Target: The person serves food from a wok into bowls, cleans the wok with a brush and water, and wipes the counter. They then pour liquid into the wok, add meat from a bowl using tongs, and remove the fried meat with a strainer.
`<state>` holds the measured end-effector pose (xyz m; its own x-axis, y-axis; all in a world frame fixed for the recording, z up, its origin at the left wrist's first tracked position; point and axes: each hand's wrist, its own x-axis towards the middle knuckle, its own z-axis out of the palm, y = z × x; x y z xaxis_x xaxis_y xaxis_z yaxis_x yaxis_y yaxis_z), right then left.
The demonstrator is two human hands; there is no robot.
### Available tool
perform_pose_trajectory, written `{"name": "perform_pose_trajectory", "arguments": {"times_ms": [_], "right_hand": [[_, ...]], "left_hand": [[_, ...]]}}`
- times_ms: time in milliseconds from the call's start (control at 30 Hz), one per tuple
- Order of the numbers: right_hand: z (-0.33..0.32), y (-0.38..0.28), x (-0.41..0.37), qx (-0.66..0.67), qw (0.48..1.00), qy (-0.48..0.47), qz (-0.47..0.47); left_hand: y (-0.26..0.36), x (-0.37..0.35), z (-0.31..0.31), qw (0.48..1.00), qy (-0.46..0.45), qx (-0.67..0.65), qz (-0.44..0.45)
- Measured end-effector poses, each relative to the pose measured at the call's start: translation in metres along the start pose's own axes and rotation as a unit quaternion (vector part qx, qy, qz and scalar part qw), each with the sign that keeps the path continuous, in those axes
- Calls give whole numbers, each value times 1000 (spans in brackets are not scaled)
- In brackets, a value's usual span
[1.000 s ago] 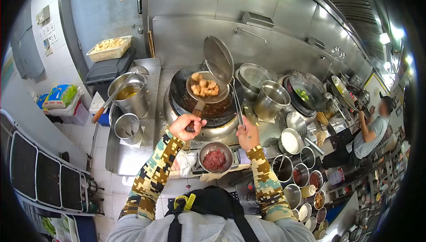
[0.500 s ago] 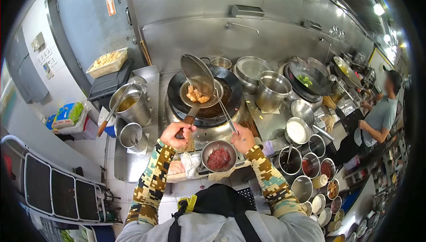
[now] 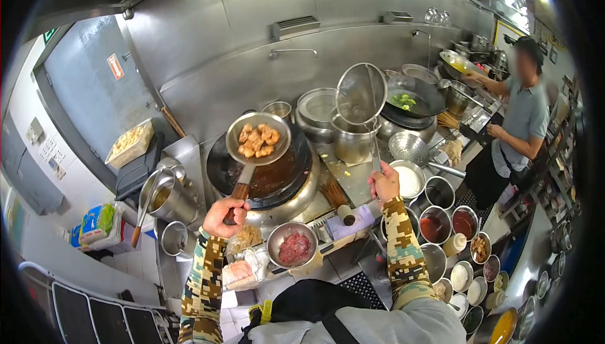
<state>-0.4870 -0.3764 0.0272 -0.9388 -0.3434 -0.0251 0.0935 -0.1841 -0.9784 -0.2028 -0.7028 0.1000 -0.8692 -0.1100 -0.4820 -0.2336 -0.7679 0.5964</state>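
Observation:
My left hand (image 3: pixel 225 216) is closed around the wooden handle of a round strainer (image 3: pixel 283 131). Browned, fried-looking chunks (image 3: pixel 257 140) lie in the strainer, raised over a black wok (image 3: pixel 218 162) with dark liquid at its bottom. A fine-mesh skimmer (image 3: pixel 361 93) is gripped by its metal handle in my right hand (image 3: pixel 384 183). Its tilted mesh is over a tall steel pot (image 3: pixel 353 148), to the right of the wok. Nearest my body, between my forearms, a steel bowl (image 3: pixel 273 243) contains raw red meat (image 3: pixel 295 247).
Sauce and ingredient containers (image 3: pixel 435 225) crowd the right side. A perforated ladle (image 3: pixel 408 147) rests near a white-filled pot (image 3: pixel 406 180). Farther right, a co-worker (image 3: pixel 523 110) stands near a second wok (image 3: pixel 413 105) holding greens. A steel pot (image 3: pixel 165 202) with a ladle is at left.
The skimmer has swung right, away from the wok, with my right hand. My left hand has moved slightly left and down with the strainer. The view has turned, and the co-worker's arm now reaches out.

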Motion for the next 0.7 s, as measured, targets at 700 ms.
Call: {"name": "perform_pose_trajectory", "arguments": {"times_ms": [700], "right_hand": [[-55,30,102,-308,932,103,-158]], "left_hand": [[-36,224,183,911,100,305,259]]}}
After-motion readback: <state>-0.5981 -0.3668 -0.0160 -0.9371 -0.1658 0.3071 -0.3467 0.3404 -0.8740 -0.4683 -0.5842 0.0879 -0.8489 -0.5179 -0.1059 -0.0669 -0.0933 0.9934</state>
